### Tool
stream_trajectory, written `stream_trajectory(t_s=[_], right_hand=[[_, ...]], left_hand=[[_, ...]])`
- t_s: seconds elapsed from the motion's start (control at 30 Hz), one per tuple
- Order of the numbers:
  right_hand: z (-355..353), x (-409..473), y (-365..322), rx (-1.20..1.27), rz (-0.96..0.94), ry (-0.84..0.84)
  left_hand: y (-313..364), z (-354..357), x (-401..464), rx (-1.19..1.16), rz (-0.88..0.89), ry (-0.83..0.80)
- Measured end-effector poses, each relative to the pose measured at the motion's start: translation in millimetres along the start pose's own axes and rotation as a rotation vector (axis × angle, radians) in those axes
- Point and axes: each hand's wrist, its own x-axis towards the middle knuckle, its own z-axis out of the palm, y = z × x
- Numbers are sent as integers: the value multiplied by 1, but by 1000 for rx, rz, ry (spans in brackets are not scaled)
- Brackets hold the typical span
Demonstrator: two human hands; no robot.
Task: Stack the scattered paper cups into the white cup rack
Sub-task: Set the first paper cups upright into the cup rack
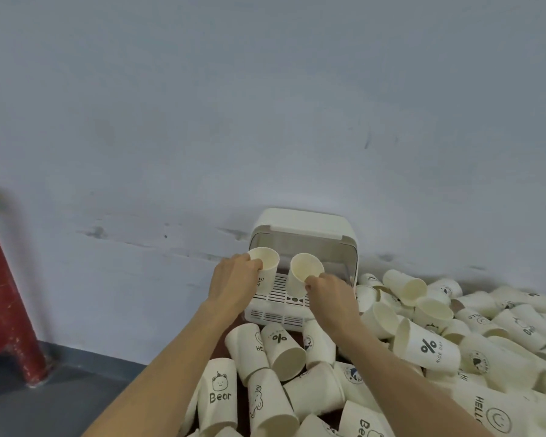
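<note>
The white cup rack (309,225) stands against the wall with its lid raised and its slotted tray showing. My left hand (234,280) grips a white paper cup (267,268) by the rim at the rack's left side, mouth up. My right hand (331,294) pinches a second paper cup (301,272) by its rim, tilted, over the tray's middle. Both cups sit just inside the rack opening. Several printed paper cups (423,345) lie scattered in front of the rack and to its right.
A grey-white wall (265,105) rises right behind the rack. A red stool leg (4,298) stands at the far left on the dark grey floor (44,405). The cup pile fills the lower right of the view.
</note>
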Motion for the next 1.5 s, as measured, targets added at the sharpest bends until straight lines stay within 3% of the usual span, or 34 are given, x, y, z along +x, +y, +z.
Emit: stream_trajectory(t_s=[0.37,0.93,1.27,1.5], right_hand=[[17,5,-8,-35,-1,-172],[24,2,-19,-66,-22,-325],[21,-2,-19,-13,-8,-319],[-2,-15,-22,67,23,-300]], left_hand=[[-7,43,-3,132,-16,-220],[-6,50,-6,230,42,-292],[-2,43,-16,87,-34,-288],[-6,2,-28,-28,-104,-287]])
